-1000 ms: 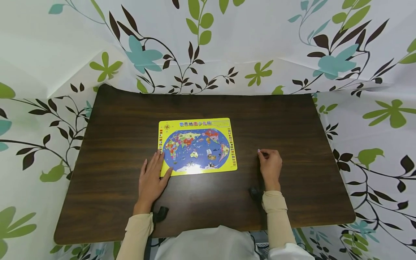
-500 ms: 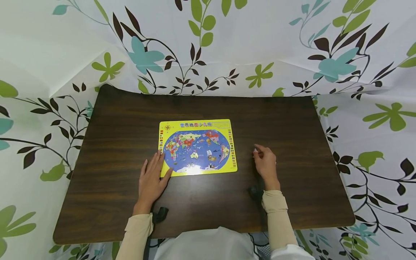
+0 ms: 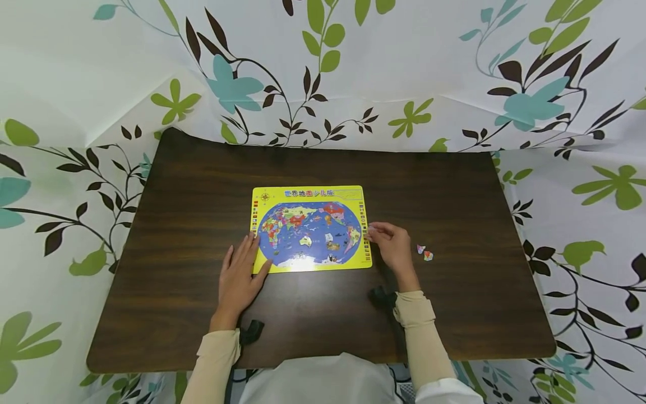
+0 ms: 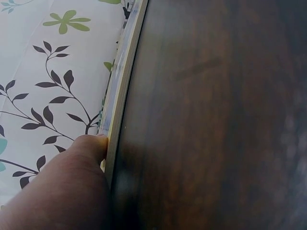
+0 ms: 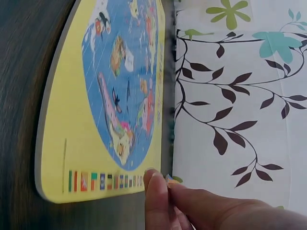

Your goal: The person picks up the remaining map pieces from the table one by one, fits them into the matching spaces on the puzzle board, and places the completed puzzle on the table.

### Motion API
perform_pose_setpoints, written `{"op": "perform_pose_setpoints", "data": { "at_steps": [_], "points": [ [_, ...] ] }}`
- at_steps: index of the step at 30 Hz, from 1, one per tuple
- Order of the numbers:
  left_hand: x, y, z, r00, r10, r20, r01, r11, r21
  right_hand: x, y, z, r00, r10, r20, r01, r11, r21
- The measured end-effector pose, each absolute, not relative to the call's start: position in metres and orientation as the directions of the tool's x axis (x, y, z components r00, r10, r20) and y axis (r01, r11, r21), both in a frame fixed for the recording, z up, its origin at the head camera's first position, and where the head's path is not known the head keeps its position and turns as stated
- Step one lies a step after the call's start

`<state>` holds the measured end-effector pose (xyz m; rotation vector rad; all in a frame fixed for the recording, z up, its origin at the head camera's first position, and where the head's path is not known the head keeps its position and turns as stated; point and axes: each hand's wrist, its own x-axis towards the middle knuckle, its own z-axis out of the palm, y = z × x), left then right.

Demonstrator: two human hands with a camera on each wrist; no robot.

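Note:
A yellow-bordered world map puzzle board lies flat on the dark wooden table. My left hand rests at its lower left corner, fingers straight and thumb spread along the near edge; in the left wrist view the thumb touches the board's side. At the board's right edge, my right hand pinches a small puzzle piece between thumb and forefinger, with most of the piece hidden by the fingertips. Two small colourful puzzle pieces lie on the table to the right of that hand.
The brown table reaches well past the board on both sides. A leaf-patterned white cloth hangs behind and around it. A dark device sits at each wrist, such as the left one.
My right hand has moved left to the board's edge with the small puzzle piece, leaving two pieces showing on the table. The left hand has stayed on the board.

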<state>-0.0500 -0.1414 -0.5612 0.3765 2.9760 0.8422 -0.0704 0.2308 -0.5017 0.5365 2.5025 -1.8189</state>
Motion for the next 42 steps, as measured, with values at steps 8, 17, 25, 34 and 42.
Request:
{"op": "perform_pose_setpoints", "data": {
  "at_steps": [8, 17, 25, 34, 42],
  "points": [
    [-0.050, -0.141, -0.560, -0.971, 0.235, 0.044, 0.223, 0.823, 0.523, -0.075, 0.226, -0.503, -0.937, 0.273, -0.219, 0.298, 0.296, -0.907],
    [-0.052, -0.141, -0.561, -0.971, 0.234, 0.042, 0.221, 0.823, 0.524, -0.085, 0.219, -0.503, -0.940, 0.248, -0.234, 0.321, 0.411, -0.853],
    [-0.051, -0.141, -0.562, -0.971, 0.236, 0.032, 0.217, 0.824, 0.522, -0.098, 0.212, -0.502, -0.939, 0.165, -0.301, 0.344, 0.461, -0.818],
    [-0.051, -0.142, -0.563, -0.972, 0.234, 0.033, 0.216, 0.824, 0.524, -0.103, 0.206, -0.507, -0.937, 0.175, -0.302, 0.348, 0.529, -0.774],
    [-0.051, -0.142, -0.563, -0.970, 0.239, 0.043, 0.226, 0.821, 0.524, -0.099, 0.206, -0.511, -0.975, 0.149, -0.163, 0.221, 0.639, -0.737]
  ]
}}
